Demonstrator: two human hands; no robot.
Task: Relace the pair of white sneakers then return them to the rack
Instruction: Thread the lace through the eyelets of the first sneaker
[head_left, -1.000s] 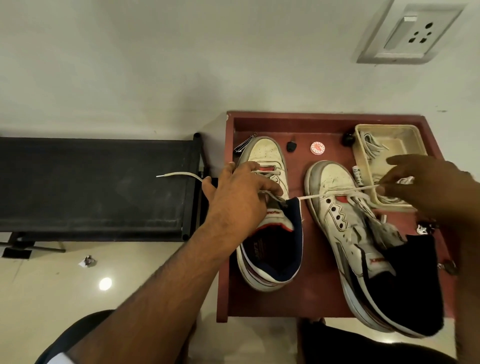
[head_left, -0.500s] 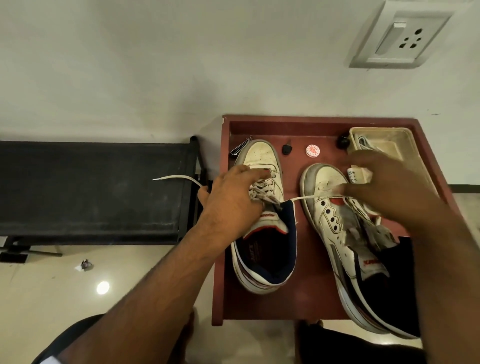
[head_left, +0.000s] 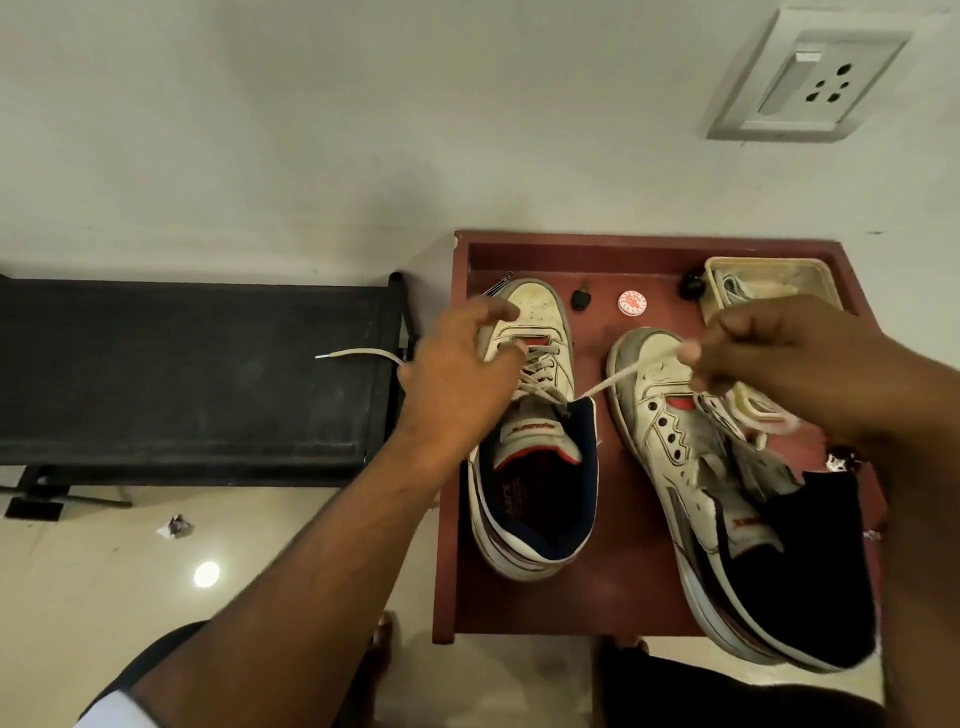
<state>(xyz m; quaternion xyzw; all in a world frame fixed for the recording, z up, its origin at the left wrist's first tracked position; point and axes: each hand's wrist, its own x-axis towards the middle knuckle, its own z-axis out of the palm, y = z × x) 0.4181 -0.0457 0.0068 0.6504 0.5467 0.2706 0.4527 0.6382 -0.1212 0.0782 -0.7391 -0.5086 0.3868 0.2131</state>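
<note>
On the small red-brown wooden table (head_left: 535, 618), our left hand (head_left: 457, 379) rests curled on the left white leather sneaker (head_left: 535, 415), while our right hand's fingers (head_left: 693, 353) pinch its off-white flat lace (head_left: 605, 387) above the right white sneaker (head_left: 691, 457).

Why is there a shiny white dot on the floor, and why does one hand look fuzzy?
In the head view, the bright spot on the glossy cream floor is glare, probably a lamp's reflection; the right hand pinching the white shoelace looks smeared by motion blur, while the left hand on the left white sneaker looks sharper.
</note>
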